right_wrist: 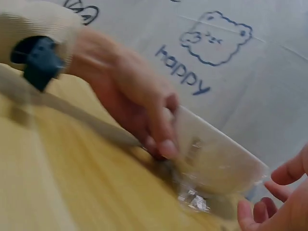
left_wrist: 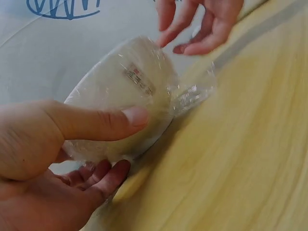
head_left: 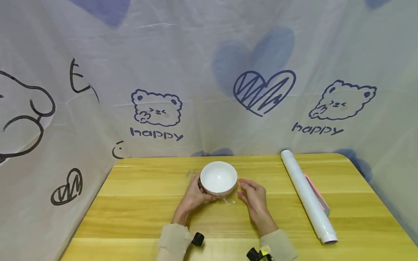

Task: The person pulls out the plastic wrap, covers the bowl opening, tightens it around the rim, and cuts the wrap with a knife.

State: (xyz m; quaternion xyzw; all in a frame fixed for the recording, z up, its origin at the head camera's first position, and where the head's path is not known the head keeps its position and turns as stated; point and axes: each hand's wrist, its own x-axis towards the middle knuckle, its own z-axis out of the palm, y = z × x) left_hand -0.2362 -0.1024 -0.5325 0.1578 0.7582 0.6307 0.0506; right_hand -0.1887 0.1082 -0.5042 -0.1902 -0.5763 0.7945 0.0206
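Note:
A white bowl point(head_left: 218, 177) with clear plastic wrap around its outside stands in the middle of the wooden table. My left hand point(head_left: 195, 195) grips its left side, with the thumb point(left_wrist: 115, 122) across the wrapped wall and the fingers low underneath. A small dark label point(left_wrist: 138, 79) shows through the wrap. Toward the front, a crumpled tail of plastic wrap point(left_wrist: 192, 95) sticks out from the bowl's base. At the bowl's right side is my right hand point(head_left: 255, 200), its fingers loosely bent beside the rim. Whether a fingertip touches the film is unclear.
On the right of the table point(head_left: 130, 210), a long roll of plastic wrap point(head_left: 308, 195) lies at a slant. A flat pink and grey item point(head_left: 321, 199) sits partly behind it. A printed cloth point(head_left: 202, 72) hangs along the table's back edge.

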